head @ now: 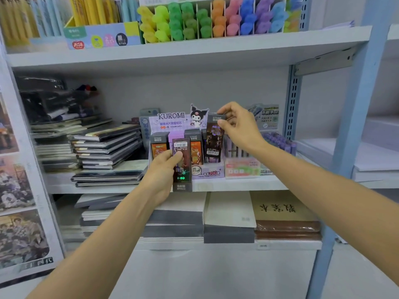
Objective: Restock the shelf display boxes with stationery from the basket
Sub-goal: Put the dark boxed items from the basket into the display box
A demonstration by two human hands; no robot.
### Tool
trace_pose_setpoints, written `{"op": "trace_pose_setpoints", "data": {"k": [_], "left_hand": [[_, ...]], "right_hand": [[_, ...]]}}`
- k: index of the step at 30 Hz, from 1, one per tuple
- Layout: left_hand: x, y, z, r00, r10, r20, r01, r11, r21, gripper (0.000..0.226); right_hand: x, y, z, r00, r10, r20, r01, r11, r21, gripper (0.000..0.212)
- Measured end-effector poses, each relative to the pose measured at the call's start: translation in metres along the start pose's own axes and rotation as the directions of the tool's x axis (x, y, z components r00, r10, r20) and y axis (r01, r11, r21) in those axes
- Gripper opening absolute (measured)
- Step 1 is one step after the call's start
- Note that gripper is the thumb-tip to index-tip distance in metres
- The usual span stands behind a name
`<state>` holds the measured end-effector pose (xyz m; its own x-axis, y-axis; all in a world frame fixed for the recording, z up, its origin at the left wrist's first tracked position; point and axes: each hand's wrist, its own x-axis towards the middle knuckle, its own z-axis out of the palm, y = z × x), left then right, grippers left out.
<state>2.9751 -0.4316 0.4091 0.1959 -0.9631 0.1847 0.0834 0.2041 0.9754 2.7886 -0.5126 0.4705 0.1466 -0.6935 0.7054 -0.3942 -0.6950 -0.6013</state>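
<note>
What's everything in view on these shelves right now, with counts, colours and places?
Purple cardboard Kuromi display box: one, purple, middle shelf centre.
Dark rectangular refill packs: several, dark and orange, upright in box; two held.
Translucent plastic highlighters: many, yellow to blue, top shelf.
Flat dark notebooks: one stack, black-grey, left of box.
Slim purple pens: many, purple, right of box.
Brown-covered books: one stack, brown, bottom shelf right.
Left hand: one, grips a pack before the box.
Right hand: one, pinches a pack at box's right end.
</note>
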Motion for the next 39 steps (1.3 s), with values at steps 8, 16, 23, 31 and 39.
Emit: {"op": "trace_pose_setpoints", "data": {"k": [8, 16, 23, 31, 39], "left_hand": [[0.004, -0.012, -0.013, 0.998, 0.046, -0.04, -0.044, 0.998, 0.046, 0.011], [0.007, -0.015, -0.016, 0.996, 0.033, -0.078, -0.033, 0.999, -0.002, 0.016], [0.007, -0.013, -0.024, 0.993, 0.068, -0.1, -0.072, 0.996, -0.043, 0.026], [0.01, -0.014, -0.032, 0.993, 0.027, -0.113, -0.045, 0.986, -0.16, 0.028], [0.007, -0.015, -0.032, 0.997, -0.014, -0.072, -0.002, 0.976, -0.218, 0.024]], "right_hand": [[-0.004, 0.012, 0.022, 0.981, -0.126, 0.145, 0.154, 0.968, -0.199, 0.014], [0.003, 0.013, 0.007, 0.979, -0.148, 0.137, 0.179, 0.953, -0.246, 0.012], [0.006, 0.016, 0.013, 0.968, -0.132, 0.216, 0.194, 0.935, -0.298, 0.014], [0.014, 0.014, 0.009, 0.94, -0.109, 0.323, 0.211, 0.93, -0.3, 0.013], [0.015, 0.022, 0.017, 0.939, -0.11, 0.325, 0.26, 0.845, -0.467, 0.012]]}}
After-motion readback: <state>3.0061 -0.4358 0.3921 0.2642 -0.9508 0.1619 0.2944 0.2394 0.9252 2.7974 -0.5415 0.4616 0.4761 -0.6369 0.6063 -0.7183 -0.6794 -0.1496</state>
